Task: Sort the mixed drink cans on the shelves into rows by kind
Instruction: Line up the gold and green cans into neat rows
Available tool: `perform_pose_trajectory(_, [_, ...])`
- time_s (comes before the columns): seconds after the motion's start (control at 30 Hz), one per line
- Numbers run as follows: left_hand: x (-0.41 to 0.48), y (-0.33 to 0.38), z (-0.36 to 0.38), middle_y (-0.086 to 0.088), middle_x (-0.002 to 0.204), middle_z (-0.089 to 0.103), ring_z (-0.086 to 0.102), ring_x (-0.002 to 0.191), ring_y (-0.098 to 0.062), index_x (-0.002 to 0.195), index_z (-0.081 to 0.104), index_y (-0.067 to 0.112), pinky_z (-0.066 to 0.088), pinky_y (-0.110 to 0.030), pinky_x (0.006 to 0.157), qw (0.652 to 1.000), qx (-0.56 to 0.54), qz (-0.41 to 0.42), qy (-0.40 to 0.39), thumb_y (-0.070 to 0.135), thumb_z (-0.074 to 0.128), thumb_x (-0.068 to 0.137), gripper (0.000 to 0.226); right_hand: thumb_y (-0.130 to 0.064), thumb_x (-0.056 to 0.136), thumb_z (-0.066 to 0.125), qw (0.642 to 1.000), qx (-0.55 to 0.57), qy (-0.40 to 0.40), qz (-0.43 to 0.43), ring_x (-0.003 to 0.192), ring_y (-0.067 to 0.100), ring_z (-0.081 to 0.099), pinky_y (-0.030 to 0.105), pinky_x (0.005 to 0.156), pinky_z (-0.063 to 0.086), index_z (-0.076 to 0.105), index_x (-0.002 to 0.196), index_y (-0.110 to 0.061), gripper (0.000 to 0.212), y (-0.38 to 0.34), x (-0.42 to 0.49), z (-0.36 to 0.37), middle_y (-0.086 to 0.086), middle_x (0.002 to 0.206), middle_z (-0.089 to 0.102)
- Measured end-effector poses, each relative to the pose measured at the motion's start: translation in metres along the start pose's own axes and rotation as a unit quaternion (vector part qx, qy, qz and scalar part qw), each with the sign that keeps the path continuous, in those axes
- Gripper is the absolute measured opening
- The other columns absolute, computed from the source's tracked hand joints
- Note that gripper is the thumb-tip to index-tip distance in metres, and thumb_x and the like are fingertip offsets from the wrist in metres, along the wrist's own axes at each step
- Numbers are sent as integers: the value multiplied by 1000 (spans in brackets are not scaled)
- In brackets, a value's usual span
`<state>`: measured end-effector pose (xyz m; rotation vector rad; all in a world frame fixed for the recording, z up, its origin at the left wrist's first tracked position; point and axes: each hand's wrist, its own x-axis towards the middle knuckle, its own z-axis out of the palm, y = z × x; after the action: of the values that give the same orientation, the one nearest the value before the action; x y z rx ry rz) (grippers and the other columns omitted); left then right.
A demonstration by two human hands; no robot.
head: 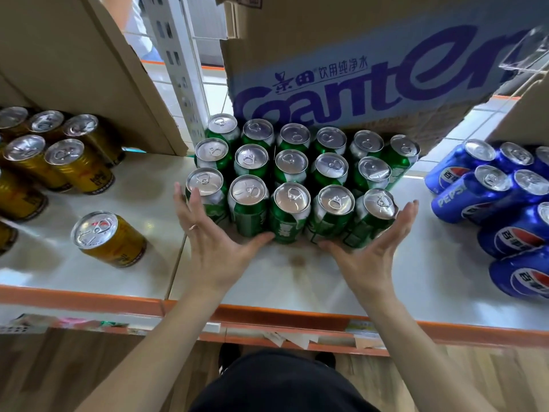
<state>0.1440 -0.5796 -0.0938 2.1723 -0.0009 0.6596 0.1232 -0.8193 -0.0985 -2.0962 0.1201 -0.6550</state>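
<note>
Left hand (pixel 214 236) and right hand (pixel 368 251): both flat-fingered, gripping nothing, set against the two front corners of a block of green aluminium drink cans (pixel 292 200).

Block: three rows, upright, mid white orange-edged shelf (pixel 297 281).

Gold cans (pixel 77 165): grouped left, one lone gold can (pixel 110 239) apart.

Blue Pepsi cans (pixel 487 188): grouped right.

Blue-printed cardboard box (pixel 356 84): above, contents hidden.

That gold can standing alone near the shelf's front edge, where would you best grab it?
The gold can stands upright, apart from the other gold cans, with bare shelf around it. So probably wrap its round side at mid-height, coming from the shelf's open front.
</note>
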Motion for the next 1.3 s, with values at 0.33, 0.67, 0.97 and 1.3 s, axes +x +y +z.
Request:
perform_pose_trajectory(0.33, [1, 13, 14, -26, 159, -1, -5, 151, -37, 145, 17, 8, 14, -57, 121, 998, 55, 12, 17, 74, 79, 63, 122, -40, 63, 89, 1000, -27, 14, 2, 150, 12, -11, 7, 114, 7, 6, 149, -20, 121, -21, -1, 13, 24, 159, -5])
perform_pose_trajectory(0.67, [91, -5, -28, -2, 116, 70, 65, 104, -13, 120, 67, 19, 52, -32, 96, 892, -371, -250, -68, 56, 52, 94, 48, -54, 97, 35, 931, 247, 27, 268, 144, 0, 24, 28, 121, 14, 20, 156, -25, 67, 8, 109, -37, -14, 160, 23])
perform_pose_trajectory(0.97, [112, -16, -28, -2, 105, 75, 72, 93, -16, 112, 74, 18, 58, -24, 73, 816, -435, -325, -197, 50, 29, 102, 56, -50, 105, 23, 902, 275, -7, 334, 141, 2, 29, 24, 116, 19, 32, 152, -24, 54, 3, 125, -30, -14, 152, 37])
perform_pose_trajectory(1.3, [112, -28, -23, -12, 131, 59, 52, 122, -29, 124, 67, 18, 31, -45, 116, 802, -450, -354, -170, 52, 49, 93, 50, -58, 100, 36, 863, 370, -8, 344, 117, 16, 63, 45, 105, 46, 49, 141, -28, 53, 5, 119, -15, -3, 130, 65])
